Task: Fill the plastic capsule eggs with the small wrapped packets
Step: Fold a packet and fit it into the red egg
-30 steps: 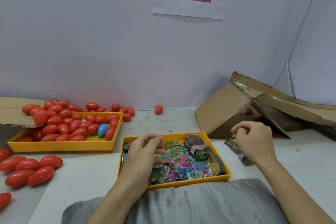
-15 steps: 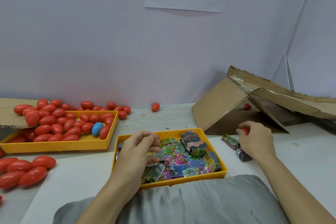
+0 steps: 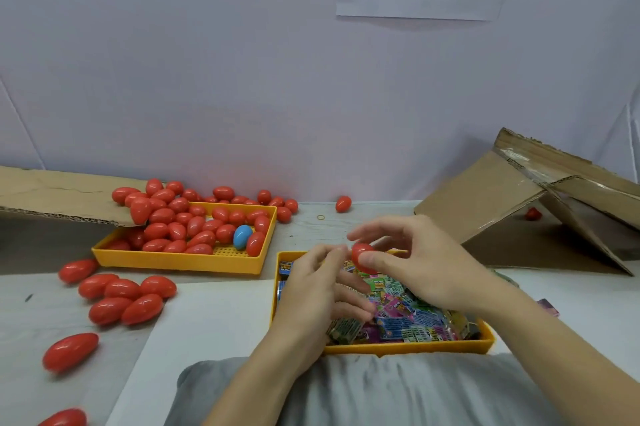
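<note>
Now the right hand is over from the cardboard side, a red egg pinched in its grip between thumb and fingers above the packet tray; the left hand is up from the packets to meet it, fingers curled, fingertips just beside the egg, whether holding a packet I cannot tell; loading looks next; the egg's long axis seems tilted near upright, though fingers hide much of it.

My right hand pinches a red egg between thumb and fingers, while my left hand curls just beside it.
</note>
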The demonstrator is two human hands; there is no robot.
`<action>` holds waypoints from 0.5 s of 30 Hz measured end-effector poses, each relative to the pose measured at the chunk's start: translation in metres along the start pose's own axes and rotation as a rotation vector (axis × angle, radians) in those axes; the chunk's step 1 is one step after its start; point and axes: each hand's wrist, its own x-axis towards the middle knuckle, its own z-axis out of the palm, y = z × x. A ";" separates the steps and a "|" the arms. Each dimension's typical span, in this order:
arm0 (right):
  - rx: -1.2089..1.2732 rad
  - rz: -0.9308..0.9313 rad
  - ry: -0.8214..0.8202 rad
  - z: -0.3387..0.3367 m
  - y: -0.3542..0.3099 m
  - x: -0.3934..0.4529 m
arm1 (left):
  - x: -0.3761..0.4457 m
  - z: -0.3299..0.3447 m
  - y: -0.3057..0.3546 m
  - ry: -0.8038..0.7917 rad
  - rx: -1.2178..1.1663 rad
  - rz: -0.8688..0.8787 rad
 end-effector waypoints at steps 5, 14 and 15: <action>0.144 -0.093 -0.097 0.030 -0.008 0.016 | 0.002 -0.002 0.003 0.096 -0.169 0.002; 0.177 -0.115 0.170 0.047 0.022 0.001 | 0.004 -0.010 0.000 0.107 -0.268 0.068; 0.157 -0.113 0.155 0.047 0.022 0.000 | 0.004 -0.010 -0.001 0.095 -0.226 0.105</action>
